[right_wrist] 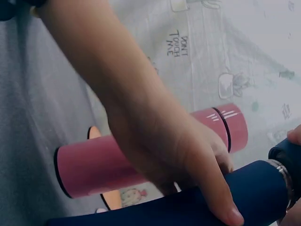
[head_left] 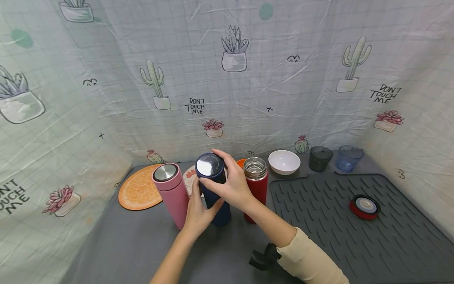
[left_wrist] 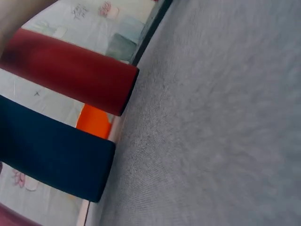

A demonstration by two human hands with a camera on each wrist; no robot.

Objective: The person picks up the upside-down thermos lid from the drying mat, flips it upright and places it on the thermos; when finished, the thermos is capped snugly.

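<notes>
A dark blue thermos (head_left: pixel 222 215) stands on the table between a pink thermos and a red one. My left hand (head_left: pixel 199 211) grips its body, the thumb at the front and the fingers round the far side. From above, my right hand (head_left: pixel 234 181) holds the thermos lid (head_left: pixel 209 164) between thumb and fingers. In the right wrist view the lid (right_wrist: pixel 290 153) sits tilted at the mouth, with a strip of the metal neck (right_wrist: pixel 283 175) showing. The base of the blue thermos (left_wrist: pixel 89 169) is seen low in the left wrist view.
Close on the left is the capped pink thermos (head_left: pixel 176 201); on the right, the lidless red thermos (head_left: pixel 256 189). Behind stand a white bowl (head_left: pixel 284 161), a grey cup (head_left: pixel 320 159) and a blue cup (head_left: pixel 349 158). A red lid (head_left: pixel 364 207) lies on the ridged mat (head_left: pixel 319 221). An orange-slice placemat (head_left: pixel 138 189) lies left.
</notes>
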